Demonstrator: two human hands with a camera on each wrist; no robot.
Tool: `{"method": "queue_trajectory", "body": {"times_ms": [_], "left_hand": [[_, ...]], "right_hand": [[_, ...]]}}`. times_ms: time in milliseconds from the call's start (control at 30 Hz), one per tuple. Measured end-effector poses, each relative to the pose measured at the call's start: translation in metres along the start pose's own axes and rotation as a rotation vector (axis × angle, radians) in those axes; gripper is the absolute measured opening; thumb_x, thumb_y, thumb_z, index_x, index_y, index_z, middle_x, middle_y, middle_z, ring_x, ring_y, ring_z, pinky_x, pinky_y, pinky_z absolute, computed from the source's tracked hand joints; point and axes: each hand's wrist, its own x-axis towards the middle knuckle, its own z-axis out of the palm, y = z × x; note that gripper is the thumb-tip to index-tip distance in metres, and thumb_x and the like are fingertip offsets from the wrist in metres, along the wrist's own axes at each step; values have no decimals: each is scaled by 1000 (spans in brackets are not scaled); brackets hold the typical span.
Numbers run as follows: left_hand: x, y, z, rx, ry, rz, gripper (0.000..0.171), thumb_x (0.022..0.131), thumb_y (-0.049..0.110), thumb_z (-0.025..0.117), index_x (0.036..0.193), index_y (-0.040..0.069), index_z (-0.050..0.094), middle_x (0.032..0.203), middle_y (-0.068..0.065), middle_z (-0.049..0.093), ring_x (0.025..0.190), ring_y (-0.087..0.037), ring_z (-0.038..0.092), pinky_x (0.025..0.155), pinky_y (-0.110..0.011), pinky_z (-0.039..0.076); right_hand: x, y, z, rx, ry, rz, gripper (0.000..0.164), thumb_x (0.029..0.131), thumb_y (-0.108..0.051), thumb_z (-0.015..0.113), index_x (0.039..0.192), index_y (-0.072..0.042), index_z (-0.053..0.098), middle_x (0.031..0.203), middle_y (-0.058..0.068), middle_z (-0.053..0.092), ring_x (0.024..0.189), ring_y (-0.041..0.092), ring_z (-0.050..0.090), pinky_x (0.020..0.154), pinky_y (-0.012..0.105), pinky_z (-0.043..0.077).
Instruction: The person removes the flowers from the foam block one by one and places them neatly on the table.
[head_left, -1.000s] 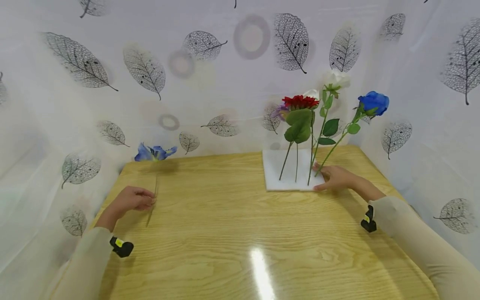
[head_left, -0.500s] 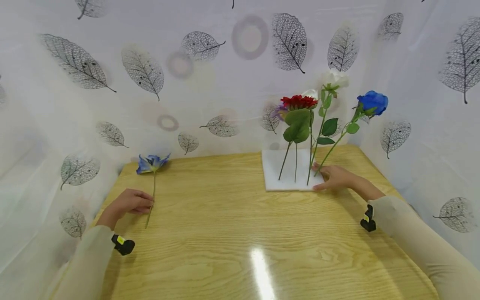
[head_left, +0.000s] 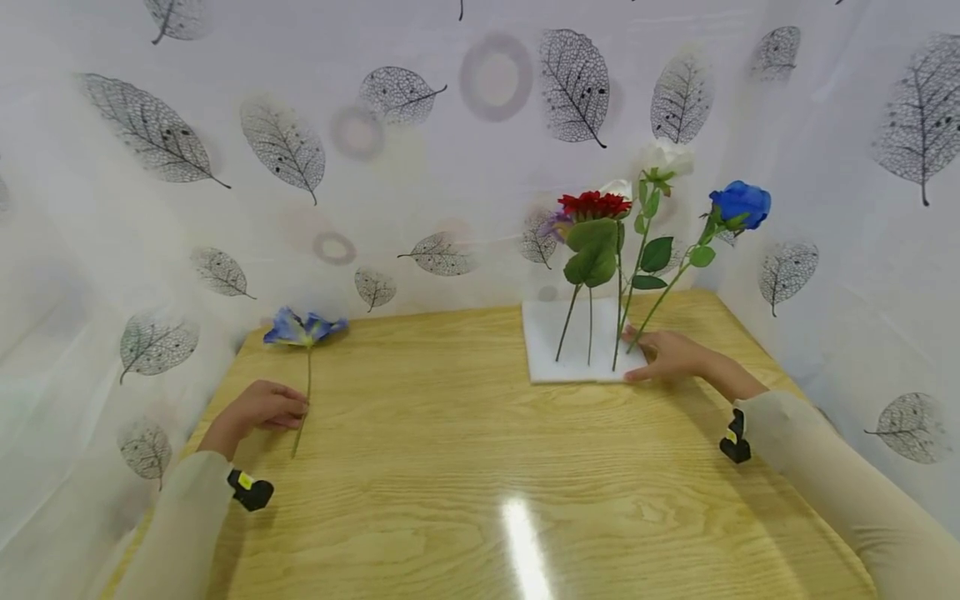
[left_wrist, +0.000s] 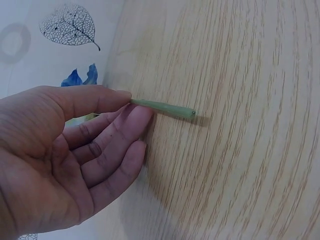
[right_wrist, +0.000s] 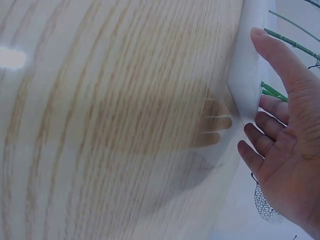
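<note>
In the head view my left hand (head_left: 262, 407) is at the table's left side, pinching the thin green stem of a blue-violet flower (head_left: 303, 328). The stem's cut end (left_wrist: 189, 112) sticks out past the thumb and fingertips in the left wrist view. My right hand (head_left: 672, 355) grips the right front corner of a white foam block (head_left: 547, 333), thumb at the front edge and fingers along the right side. Standing in the foam are a red flower (head_left: 595, 205), a blue rose (head_left: 740, 205), a tall white rose (head_left: 666, 158) and a partly hidden purple flower (head_left: 557, 227).
The wooden table (head_left: 420, 467) spreads between the two hands, with a bright light reflection near its front. A pale curtain (head_left: 420, 167) printed with leaves hangs behind it and along both sides. Another white bloom (head_left: 618, 188) shows behind the red flower.
The blue-violet flower's head has dipped and turned in my left hand, its petals now spread wider than half a second ago. My right hand stays at the foam block.
</note>
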Motion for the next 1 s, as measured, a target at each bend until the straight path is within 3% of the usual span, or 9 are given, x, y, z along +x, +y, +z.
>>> {"method": "queue_trajectory", "body": {"times_ms": [367, 833, 1000], "left_hand": [[0, -1, 1, -18, -7, -14, 50, 101, 15, 63, 136, -18, 51, 95, 3, 76, 81, -6, 72, 76, -30, 63], [3, -4, 1, -24, -23, -24, 50, 103, 18, 60, 137, -16, 50, 95, 4, 75, 82, -7, 72, 76, -30, 62], [4, -1, -1, 5, 7, -15, 49, 101, 20, 62, 134, -16, 53, 99, 0, 75, 85, -8, 71, 78, -30, 62]], "right_hand": [[-1, -7, -4, 1, -1, 6, 86, 84, -41, 83, 144, 10, 48, 150, 31, 42, 136, 53, 44, 111, 64, 40], [-3, -4, -1, 19, 6, 5, 87, 84, -42, 83, 144, 9, 48, 151, 31, 42, 137, 54, 42, 112, 65, 38], [-1, -1, 0, 19, 3, 8, 86, 85, -42, 82, 145, 8, 48, 152, 29, 42, 139, 53, 41, 113, 64, 38]]}}
